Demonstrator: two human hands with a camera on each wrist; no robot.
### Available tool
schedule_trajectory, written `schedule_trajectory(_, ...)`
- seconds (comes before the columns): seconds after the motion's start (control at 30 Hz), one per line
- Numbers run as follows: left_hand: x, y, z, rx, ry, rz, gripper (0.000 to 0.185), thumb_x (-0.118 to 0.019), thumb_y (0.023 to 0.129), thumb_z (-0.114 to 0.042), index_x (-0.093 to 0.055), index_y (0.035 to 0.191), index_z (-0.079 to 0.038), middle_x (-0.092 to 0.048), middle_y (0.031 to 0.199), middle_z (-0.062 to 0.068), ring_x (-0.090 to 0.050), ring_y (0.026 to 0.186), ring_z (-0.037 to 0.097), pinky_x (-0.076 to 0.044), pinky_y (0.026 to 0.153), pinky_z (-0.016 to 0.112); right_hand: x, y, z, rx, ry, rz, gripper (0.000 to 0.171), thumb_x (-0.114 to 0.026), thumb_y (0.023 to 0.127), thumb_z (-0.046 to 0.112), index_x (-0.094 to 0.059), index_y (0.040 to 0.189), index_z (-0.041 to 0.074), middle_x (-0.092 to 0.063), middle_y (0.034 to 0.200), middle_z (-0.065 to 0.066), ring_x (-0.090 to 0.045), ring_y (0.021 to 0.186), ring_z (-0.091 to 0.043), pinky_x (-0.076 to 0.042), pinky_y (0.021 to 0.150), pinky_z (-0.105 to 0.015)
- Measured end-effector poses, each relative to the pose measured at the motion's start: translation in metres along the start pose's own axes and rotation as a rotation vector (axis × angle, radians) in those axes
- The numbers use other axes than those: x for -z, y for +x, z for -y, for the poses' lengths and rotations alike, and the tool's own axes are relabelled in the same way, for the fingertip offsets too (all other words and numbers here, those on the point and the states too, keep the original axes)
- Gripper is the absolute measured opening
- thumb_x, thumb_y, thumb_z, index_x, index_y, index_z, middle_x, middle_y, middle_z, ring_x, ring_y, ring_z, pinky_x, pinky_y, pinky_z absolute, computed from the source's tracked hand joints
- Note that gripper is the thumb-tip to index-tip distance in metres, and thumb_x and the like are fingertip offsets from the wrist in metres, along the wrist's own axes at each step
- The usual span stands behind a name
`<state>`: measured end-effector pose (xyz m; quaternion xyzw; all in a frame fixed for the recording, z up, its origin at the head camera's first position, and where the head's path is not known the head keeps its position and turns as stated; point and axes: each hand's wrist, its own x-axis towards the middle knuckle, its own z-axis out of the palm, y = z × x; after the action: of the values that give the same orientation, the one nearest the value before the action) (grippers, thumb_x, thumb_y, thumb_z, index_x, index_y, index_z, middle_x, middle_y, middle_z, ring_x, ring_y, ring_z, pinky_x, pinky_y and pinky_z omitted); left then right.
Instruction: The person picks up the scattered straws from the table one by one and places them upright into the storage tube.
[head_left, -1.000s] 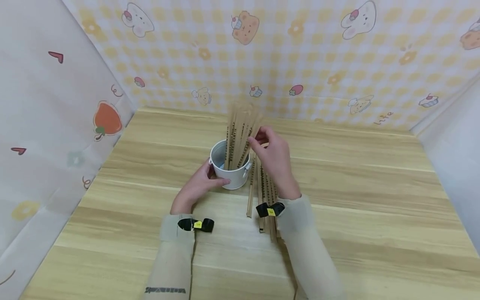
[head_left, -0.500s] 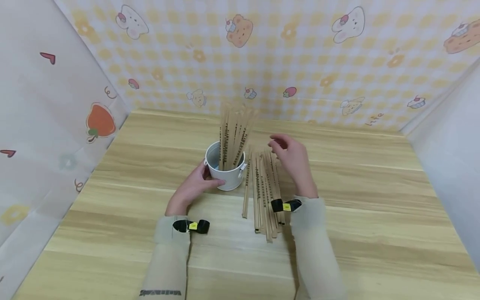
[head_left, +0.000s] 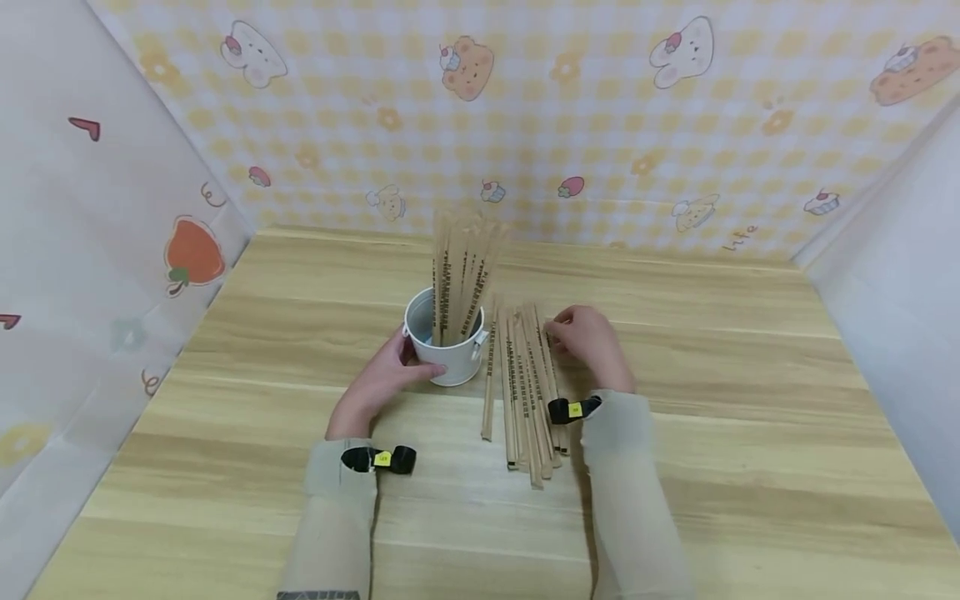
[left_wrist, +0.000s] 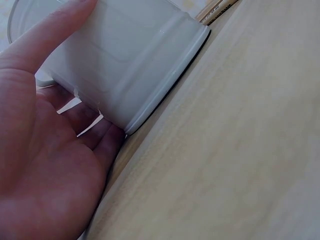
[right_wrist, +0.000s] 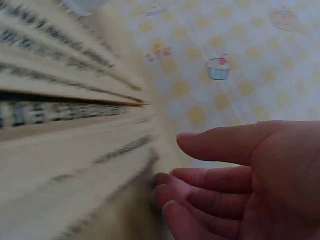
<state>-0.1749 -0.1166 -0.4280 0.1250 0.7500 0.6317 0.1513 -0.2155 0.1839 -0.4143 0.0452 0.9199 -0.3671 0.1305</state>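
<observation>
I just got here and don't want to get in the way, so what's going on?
A person's left hand holds a round, white, metal-looking bucket upright on the wood-grain table. A bunch of long, thin tan packets with dark print stands in it. More of the same tan packets lie to its right, one a little apart from the others. The right hand is at the far end of that group, with no packet in its grip.

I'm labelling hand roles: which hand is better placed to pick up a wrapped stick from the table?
Probably the right hand: its thumb and fingers are apart, close beside the loose wrapped sticks, while the left hand grips the white bucket.
</observation>
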Motion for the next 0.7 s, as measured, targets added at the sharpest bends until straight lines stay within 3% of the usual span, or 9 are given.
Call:
schedule_trajectory(0.13, -0.001, 0.0, -0.001, -0.009, 0.004, 0.0, 0.089, -0.075, 0.071, -0.02, -0.021, 0.142, -0.022, -0.031, 0.14, 0.004, -0.029, 0.127, 0.02, -0.023, 0.104, 0.037, -0.01, 0.001, 0.003, -0.012, -0.045, -0.009, 0.025, -0.057, 0.085, 0.034, -0.063, 0.086, 0.01, -0.062, 0.075, -0.005, -0.057, 0.063, -0.018, -0.047, 0.058, -0.03)
schedule_trajectory(0.5, -0.001, -0.003, -0.001, -0.008, 0.001, -0.009, 0.088, -0.075, 0.071, -0.018, -0.021, 0.141, -0.021, -0.032, 0.139, 0.006, -0.031, 0.126, 0.022, -0.024, 0.103, 0.039, -0.019, 0.0, 0.01, -0.008, -0.1, 0.039, 0.028, -0.056, 0.083, 0.029, -0.06, 0.065, 0.008, -0.051, 0.054, -0.002, -0.046, 0.047, -0.016, -0.04, 0.045, -0.029)
schedule_trajectory(0.7, -0.001, -0.001, 0.0, -0.008, 0.003, -0.008, 0.088, -0.074, 0.072, -0.016, -0.021, 0.142, -0.022, -0.032, 0.139, 0.005, -0.03, 0.126, 0.022, -0.024, 0.103, 0.039, -0.013, 0.0, 0.006, 0.001, -0.063, 0.064, 0.029, -0.054, 0.085, 0.033, -0.059, 0.072, 0.007, -0.051, 0.059, -0.002, -0.046, 0.05, -0.017, -0.041, 0.048, -0.029)
